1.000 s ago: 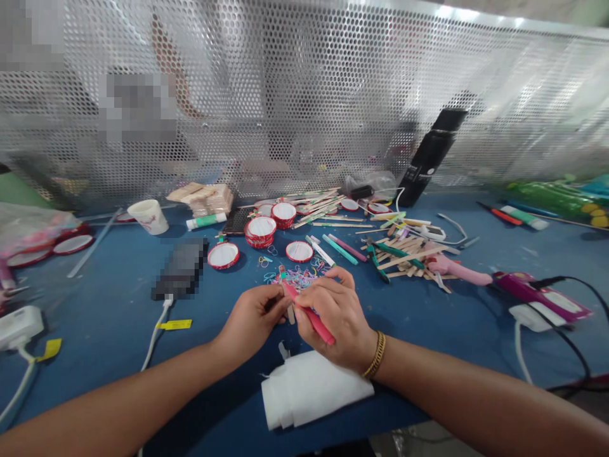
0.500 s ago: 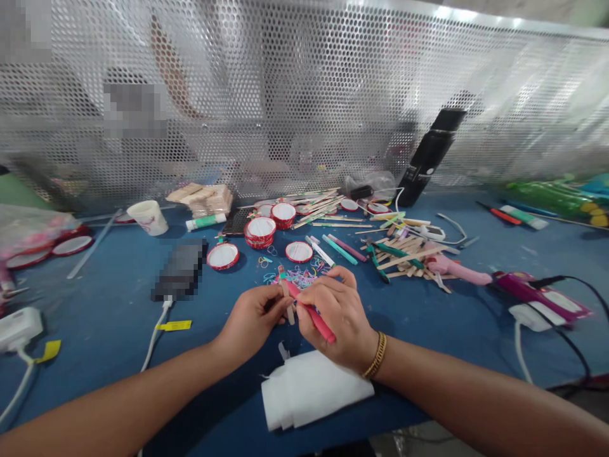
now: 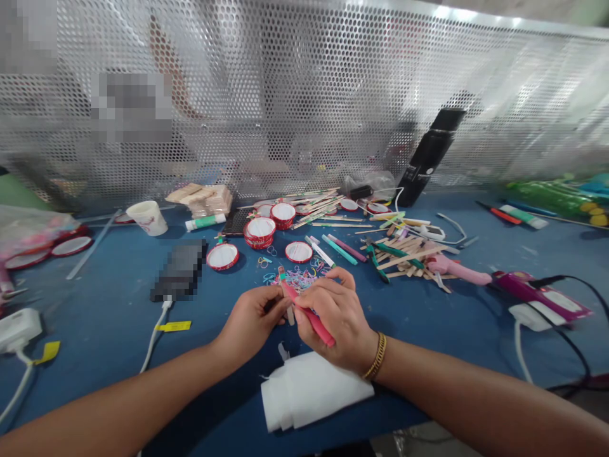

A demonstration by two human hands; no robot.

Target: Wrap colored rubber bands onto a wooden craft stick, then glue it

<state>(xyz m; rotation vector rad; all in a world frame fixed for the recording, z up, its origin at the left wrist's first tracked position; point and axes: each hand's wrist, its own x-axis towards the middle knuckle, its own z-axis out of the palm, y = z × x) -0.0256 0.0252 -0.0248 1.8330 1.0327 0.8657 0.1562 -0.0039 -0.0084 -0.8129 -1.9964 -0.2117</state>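
My left hand (image 3: 254,320) is closed, pinching a wooden craft stick (image 3: 290,315) upright between thumb and fingers. Green and brown colouring shows near the stick's top end. My right hand (image 3: 335,317) grips a pink marker pen (image 3: 320,327) like a writing tool, its tip against or very close to the upper part of the stick. Just beyond my hands lies a loose heap of small coloured rubber bands (image 3: 299,277). Below them on the table is a folded white cloth (image 3: 314,390).
Red-rimmed round discs (image 3: 222,256), several felt pens (image 3: 340,249) and a pile of craft sticks (image 3: 404,257) with green pliers lie beyond. A phone (image 3: 179,270) is on the left, a pink glue gun (image 3: 459,271) on the right. A perforated metal screen (image 3: 285,95) stands behind.
The rear end of the pink marker has shifted slightly left and down as my right fingers moved a little. My left hand and the stick stay in place.
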